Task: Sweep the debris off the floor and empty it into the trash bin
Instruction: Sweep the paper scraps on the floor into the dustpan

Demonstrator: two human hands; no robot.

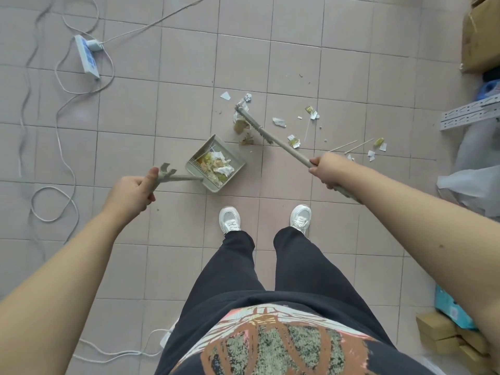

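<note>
Head view looks straight down at a person standing on a pale tiled floor (189, 77), white shoes (230, 219) side by side near the centre. The left hand (132, 193), at nine o'clock from the shoes, has its fingers wrapped round the forked top end of the dustpan's handle, thumb lying along it. The dustpan (209, 186) is at eleven o'clock from the shoes; whether it touches the floor I cannot tell. It already holds crumpled paper and yellowish scraps (220, 165). The right hand (328, 169), at two o'clock, grips the broom (289, 150) partway down its stick, fingers closed round it, and the stick's end runs back along the forearm. The broom head lies at twelve o'clock, near the pan, with a small heap of debris (242, 127) against its left side. More torn paper, wrappers and two thin sticks (351, 144) are scattered from one to two o'clock. A power strip (86, 56) with white cables lies at ten o'clock. Cardboard boxes (479, 36) stand at two o'clock by the frame edge.
</note>
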